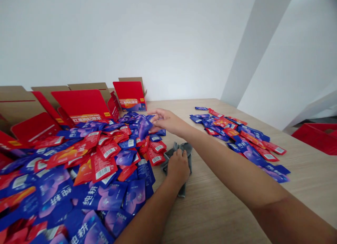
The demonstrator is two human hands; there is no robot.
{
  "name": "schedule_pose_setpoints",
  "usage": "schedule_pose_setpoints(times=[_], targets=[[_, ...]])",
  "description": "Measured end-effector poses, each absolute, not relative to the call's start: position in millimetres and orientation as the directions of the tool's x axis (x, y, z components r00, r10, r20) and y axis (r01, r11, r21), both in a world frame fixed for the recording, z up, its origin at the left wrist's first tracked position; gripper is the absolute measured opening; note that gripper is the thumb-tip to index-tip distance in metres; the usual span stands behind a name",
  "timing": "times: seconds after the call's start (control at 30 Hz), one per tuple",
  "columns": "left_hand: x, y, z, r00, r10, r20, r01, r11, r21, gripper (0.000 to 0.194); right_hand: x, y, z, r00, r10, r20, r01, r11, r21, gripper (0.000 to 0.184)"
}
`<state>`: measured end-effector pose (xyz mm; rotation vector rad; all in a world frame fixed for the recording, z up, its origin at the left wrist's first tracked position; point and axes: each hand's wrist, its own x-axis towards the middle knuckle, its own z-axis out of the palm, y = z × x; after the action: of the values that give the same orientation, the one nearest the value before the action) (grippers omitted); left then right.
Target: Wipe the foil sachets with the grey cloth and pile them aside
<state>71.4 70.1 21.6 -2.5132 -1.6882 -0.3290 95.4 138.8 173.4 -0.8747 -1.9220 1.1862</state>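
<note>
My left hand is closed over a crumpled grey cloth on the table, just right of the big heap. Further back, my right hand reaches across over the heap's far right edge. A blue-purple sachet is pinched at its fingertips, tilted and a little blurred. Below and to the left spreads the large heap of blue and red sachets, among them a red sachet with a barcode and a blue sachet with white lettering.
Open red cartons stand in a row behind the heap at left, with another red carton against the wall. A smaller sachet pile lies on the wooden table at right. A red box shows past the right edge.
</note>
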Motion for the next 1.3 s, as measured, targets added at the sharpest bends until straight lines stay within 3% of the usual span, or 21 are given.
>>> schedule_pose_setpoints(times=[0.07,0.13,0.2,0.23,0.37,0.47,0.6,0.77,0.93,1.13,1.2,1.3], targets=[[71,70,21,0.367,0.899,0.237,0.921,-0.387,0.042,0.041,93,156,170,-0.483,0.813,0.325,0.246,0.483,-0.84,0.042],[71,70,21,0.366,0.899,0.242,0.921,-0.388,0.048,0.042,111,171,155,-0.415,0.842,0.344,0.514,0.529,-0.675,0.042],[71,69,22,0.364,0.899,0.245,0.92,-0.387,0.055,0.042,145,182,133,-0.232,0.941,0.246,0.839,0.322,-0.439,0.041],[72,69,22,0.362,0.899,0.245,0.92,-0.387,0.059,0.042,166,186,121,-0.14,0.966,0.218,0.891,0.219,-0.397,0.04],[72,68,24,0.354,0.903,0.244,0.922,-0.381,0.071,0.041,250,185,77,0.175,0.97,0.167,0.949,-0.12,-0.293,0.043],[72,68,23,0.351,0.905,0.242,0.923,-0.378,0.076,0.041,288,179,57,0.285,0.944,0.164,0.942,-0.244,-0.231,0.056],[72,69,22,0.356,0.903,0.24,0.919,-0.385,0.086,0.042,299,173,46,0.241,0.953,0.184,0.963,-0.211,-0.169,0.055],[72,71,21,0.345,0.908,0.239,0.918,-0.379,0.117,0.046,278,148,40,0.03,0.976,0.215,0.995,-0.008,-0.099,0.047],[70,71,24,0.265,0.932,0.247,0.93,-0.315,0.191,0.047,250,106,28,-0.19,0.95,0.249,0.963,0.229,-0.14,0.042],[64,75,27,0.128,0.957,0.258,0.932,-0.205,0.298,0.044,219,66,32,-0.467,0.857,0.219,0.74,0.514,-0.434,0.038],[61,78,27,0.097,0.962,0.256,0.932,-0.178,0.317,0.043,216,62,33,-0.515,0.833,0.202,0.675,0.539,-0.504,0.036],[58,82,28,0.099,0.964,0.246,0.933,-0.176,0.315,0.042,222,64,24,-0.454,0.875,0.169,0.738,0.475,-0.48,0.05]])
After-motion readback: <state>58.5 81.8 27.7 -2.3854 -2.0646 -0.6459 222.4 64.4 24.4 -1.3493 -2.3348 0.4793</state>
